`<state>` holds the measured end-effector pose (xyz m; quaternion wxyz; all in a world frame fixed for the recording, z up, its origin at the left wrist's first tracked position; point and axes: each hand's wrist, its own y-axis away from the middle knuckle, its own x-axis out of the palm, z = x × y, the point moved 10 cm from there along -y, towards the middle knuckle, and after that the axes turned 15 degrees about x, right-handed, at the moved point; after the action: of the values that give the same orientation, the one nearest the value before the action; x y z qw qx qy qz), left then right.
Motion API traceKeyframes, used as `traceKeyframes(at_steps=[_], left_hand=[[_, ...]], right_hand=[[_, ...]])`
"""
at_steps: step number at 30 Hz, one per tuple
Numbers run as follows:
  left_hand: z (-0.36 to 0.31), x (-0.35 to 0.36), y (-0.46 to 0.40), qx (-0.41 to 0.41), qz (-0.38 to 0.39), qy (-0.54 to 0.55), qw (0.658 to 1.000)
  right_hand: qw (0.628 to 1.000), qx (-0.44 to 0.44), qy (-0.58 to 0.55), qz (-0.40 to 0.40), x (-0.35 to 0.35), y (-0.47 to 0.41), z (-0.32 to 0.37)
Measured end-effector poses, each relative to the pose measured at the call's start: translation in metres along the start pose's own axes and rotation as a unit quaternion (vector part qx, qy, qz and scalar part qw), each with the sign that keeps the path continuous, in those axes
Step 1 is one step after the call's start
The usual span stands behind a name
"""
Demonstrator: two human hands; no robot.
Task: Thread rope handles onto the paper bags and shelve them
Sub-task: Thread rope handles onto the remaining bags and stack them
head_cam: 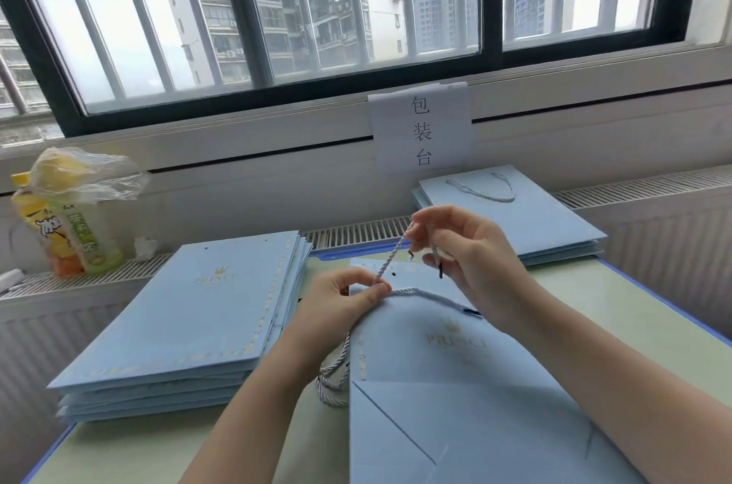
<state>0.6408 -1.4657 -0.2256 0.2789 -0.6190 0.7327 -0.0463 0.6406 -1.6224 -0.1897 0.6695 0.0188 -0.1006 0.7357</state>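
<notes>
My left hand [340, 299] pinches a pale twisted rope handle [390, 256] between thumb and fingertips, just above the flat blue paper bag [467, 384] lying near me on the counter [633, 317]. My right hand [463, 250] pinches the same rope higher up, fingers curled, with a dark tip hanging below them. More rope loops trail under my left wrist, off the bag's left edge. To the left sits a stack of unthreaded bags [190, 321] (holes showing at the far edge); far right, a stack of finished bags [515, 214] with a handle on top.
</notes>
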Motion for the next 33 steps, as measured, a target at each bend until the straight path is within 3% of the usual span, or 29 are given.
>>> traceKeyframes(at_steps=[3, 7, 12, 15, 18, 20, 22, 26, 30, 33], left_hand=[[0.002, -0.001, 0.0, -0.01, -0.003, 0.004, 1.0], [0.001, -0.002, -0.001, -0.007, -0.006, 0.002, 1.0], [0.0, -0.005, -0.001, -0.007, -0.032, 0.007, 0.999], [-0.004, -0.005, -0.002, 0.018, -0.034, 0.008, 0.999], [-0.008, -0.001, -0.003, 0.044, -0.012, 0.011, 0.999], [-0.011, 0.001, -0.002, 0.054, -0.003, 0.028, 0.998], [-0.014, 0.003, -0.002, 0.058, 0.002, 0.046, 0.997], [-0.017, 0.008, -0.001, 0.075, 0.034, 0.037, 0.996], [-0.017, 0.013, 0.001, 0.069, 0.057, 0.008, 0.996], [-0.011, 0.018, 0.002, 0.05, 0.079, 0.015, 0.996]], right_hand=[[0.992, -0.047, -0.082, -0.082, -0.025, 0.0, 0.009], [0.98, -0.079, -0.123, -0.133, -0.041, 0.001, 0.013], [0.98, -0.05, 0.008, -0.192, -0.043, -0.003, 0.004], [0.979, -0.04, 0.138, -0.141, -0.024, -0.006, 0.001], [0.969, -0.034, 0.245, -0.02, 0.014, -0.003, -0.012], [0.946, -0.062, 0.315, 0.05, 0.037, 0.003, -0.021], [0.914, -0.124, 0.381, 0.059, 0.05, 0.01, -0.023], [0.914, -0.157, 0.373, 0.02, 0.047, 0.013, -0.016], [0.952, -0.102, 0.281, 0.061, 0.048, 0.011, -0.013], [0.945, -0.109, 0.307, 0.036, 0.043, 0.01, -0.01]])
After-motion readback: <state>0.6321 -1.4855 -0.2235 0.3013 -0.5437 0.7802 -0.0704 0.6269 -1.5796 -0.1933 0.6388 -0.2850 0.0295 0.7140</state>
